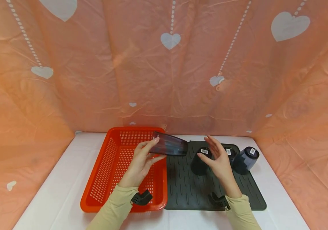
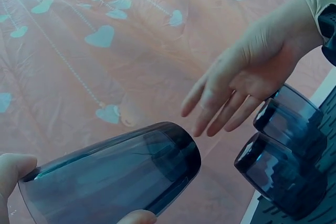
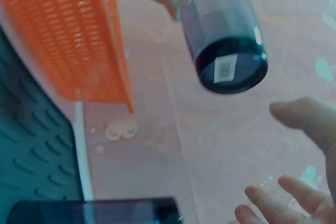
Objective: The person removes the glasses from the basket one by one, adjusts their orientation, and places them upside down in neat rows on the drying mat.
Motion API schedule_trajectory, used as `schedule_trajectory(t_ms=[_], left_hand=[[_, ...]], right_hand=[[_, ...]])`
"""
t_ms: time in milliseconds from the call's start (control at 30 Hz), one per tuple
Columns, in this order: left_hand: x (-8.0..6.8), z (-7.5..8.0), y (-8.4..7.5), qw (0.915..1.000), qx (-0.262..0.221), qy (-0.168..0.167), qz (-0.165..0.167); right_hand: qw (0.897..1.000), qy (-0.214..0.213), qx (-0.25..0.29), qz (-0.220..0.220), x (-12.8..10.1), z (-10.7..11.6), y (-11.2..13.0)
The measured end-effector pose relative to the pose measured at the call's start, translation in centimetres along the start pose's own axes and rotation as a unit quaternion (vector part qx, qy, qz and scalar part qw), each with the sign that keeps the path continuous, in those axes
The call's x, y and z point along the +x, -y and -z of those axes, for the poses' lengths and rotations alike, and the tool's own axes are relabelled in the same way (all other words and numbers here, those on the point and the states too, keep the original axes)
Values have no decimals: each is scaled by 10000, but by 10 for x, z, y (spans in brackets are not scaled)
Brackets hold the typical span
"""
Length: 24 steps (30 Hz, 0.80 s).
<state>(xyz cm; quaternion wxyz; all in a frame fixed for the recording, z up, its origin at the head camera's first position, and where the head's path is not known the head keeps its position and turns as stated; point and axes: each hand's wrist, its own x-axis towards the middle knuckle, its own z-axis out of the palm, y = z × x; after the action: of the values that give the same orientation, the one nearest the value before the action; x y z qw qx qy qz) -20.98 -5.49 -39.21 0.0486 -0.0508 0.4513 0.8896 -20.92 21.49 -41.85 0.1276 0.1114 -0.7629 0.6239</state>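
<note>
My left hand (image 1: 141,160) grips a dark tinted drinking glass (image 1: 171,145) by its rim end, thumb on one side and fingers on the other. The glass lies almost level, its base pointing right; a white label (image 3: 226,68) shows on that base in the right wrist view. Apart from it, my right hand (image 1: 220,163) is spread and holds nothing, thumb away from the fingers. Around that hand, three similar glasses stand base up: one (image 1: 200,163) left of it, one (image 1: 229,151) partly hidden behind it, and one (image 1: 242,161) at its right.
An orange perforated plastic basket (image 1: 95,182) stands on the left of the white table (image 1: 63,191). Right beside it lies a dark ridged drying mat (image 1: 187,195) beneath the glasses. A pinkish-orange curtain with white hearts (image 1: 141,70) hangs behind the table and at both sides.
</note>
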Motion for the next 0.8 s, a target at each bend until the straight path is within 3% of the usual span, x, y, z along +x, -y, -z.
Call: schedule_trajectory(t_ms=[200,367,467,633,800], left_hand=[[0,-3,-1,9998,-167,103,-61],[-3,-8,0,9995,-302,95,-64],[-4,-10,2,9989,-436,170,-48],[-6,-13,6,9981,-561,240,-53],[-7,-16,9,9978,-591,291,23]], right_hand=[[9954,513,773,235,-1,-6,11],[9818,910,1636,310,0,-15,12],[9717,1070,2099,168,-1,-21,10],[9665,1198,2264,-140,-3,-30,8],[9522,1215,2777,-369,-3,-39,6]])
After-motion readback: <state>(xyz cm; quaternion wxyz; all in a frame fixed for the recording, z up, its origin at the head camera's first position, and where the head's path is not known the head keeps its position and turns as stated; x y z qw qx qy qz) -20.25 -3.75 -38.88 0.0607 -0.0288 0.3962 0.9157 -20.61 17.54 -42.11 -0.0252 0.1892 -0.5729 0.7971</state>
